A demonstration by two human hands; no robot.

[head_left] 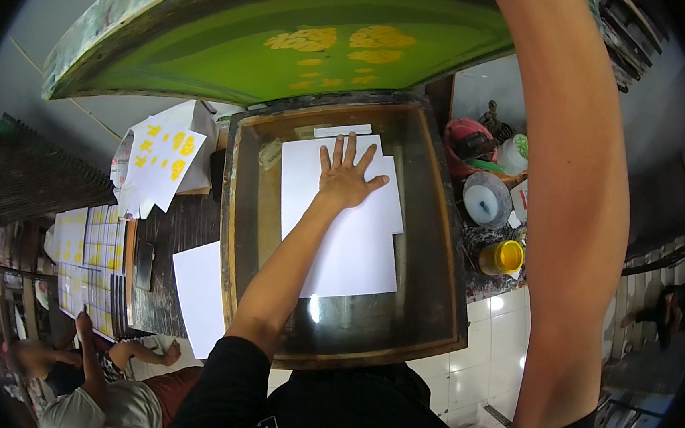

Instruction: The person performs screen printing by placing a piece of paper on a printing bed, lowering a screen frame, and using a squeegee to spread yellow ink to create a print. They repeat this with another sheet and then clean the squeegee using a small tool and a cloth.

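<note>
My left hand (346, 184) lies flat with fingers spread on a white paper sheet (355, 263). Under it is the glass-like top of a wood-framed printing table (432, 301); a second sheet edge sticks out on the right. Above the far side, a screen printing frame (234, 61) with green mesh stands tilted up, yellow patches showing on its mesh. My right forearm (570, 232) reaches up past the frame's right end; the right hand itself is beyond the picture's top edge.
Left are a stack of yellow-printed sheets (162, 159), a blank sheet (198, 295) and a phone (144, 267). On the right stand a yellow ink jar (502, 258), a round white-lidded tub (484, 203) and a red basin (467, 139). Another person (102, 404) sits lower left beside printed sheets.
</note>
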